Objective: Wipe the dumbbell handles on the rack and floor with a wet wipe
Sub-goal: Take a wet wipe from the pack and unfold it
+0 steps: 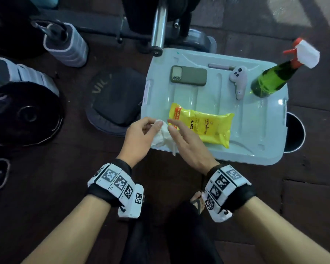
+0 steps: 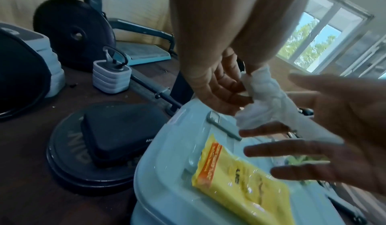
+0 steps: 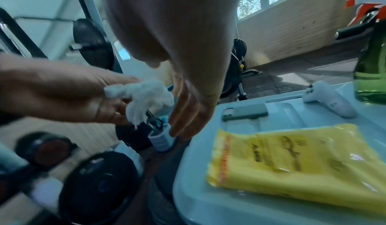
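Observation:
My left hand [image 1: 152, 127] pinches a crumpled white wet wipe [image 1: 163, 137] between thumb and fingers, just above the near left corner of a pale blue box lid [image 1: 255, 130]. In the left wrist view the wipe [image 2: 265, 101] hangs from those fingers. My right hand [image 1: 179, 134] hovers right beside the wipe with straight, spread fingers [image 2: 292, 149] and holds nothing. A yellow wet wipe pack [image 1: 204, 126] lies on the lid under it. An adjustable dumbbell [image 1: 17, 73] and black weight plates [image 1: 23, 113] sit on the floor at the left.
On the lid also lie a grey-green phone [image 1: 189, 75], a pale controller [image 1: 238, 80] and a green spray bottle [image 1: 274, 77]. A grey kettlebell [image 1: 65, 44] and a black case on a plate [image 1: 116, 100] stand on the dark floor. A bench frame [image 1: 158, 25] rises behind the lid.

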